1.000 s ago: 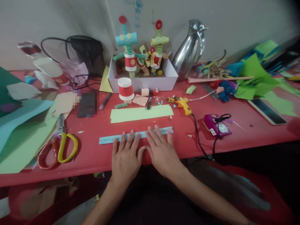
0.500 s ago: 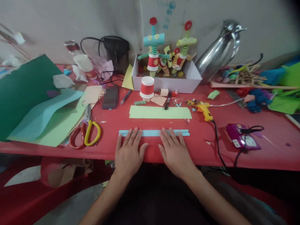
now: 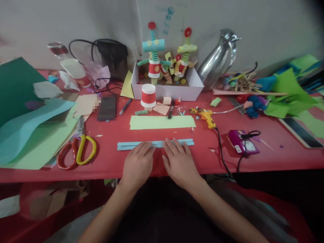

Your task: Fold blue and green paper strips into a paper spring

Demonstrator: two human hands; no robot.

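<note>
A folded light blue paper strip (image 3: pixel 126 145) lies crosswise on the red tabletop, slightly higher at its right end. My left hand (image 3: pixel 138 165) rests palm down over its middle, fingers bent and lying on the paper, thumb mostly hidden. Flat on the strip, right of the middle, my right hand (image 3: pixel 181 163) has its fingers extended and slightly apart. Neither hand is lifting the paper. Just beyond lies a pale green paper strip (image 3: pixel 162 123).
Scissors (image 3: pixel 77 150) and coloured sheets (image 3: pixel 50 141) lie left. A glue gun (image 3: pixel 207 117) with its cord and a purple device (image 3: pixel 243 143) are right. Behind stand a paper cup (image 3: pixel 148 96), a white box (image 3: pixel 167 91) with paper figures, and a metal jug (image 3: pixel 215 62).
My left hand has moved inward along the blue strip and its fingers have bent. My right hand stays on the paper. The view has shifted right, and the strip now slants slightly.
</note>
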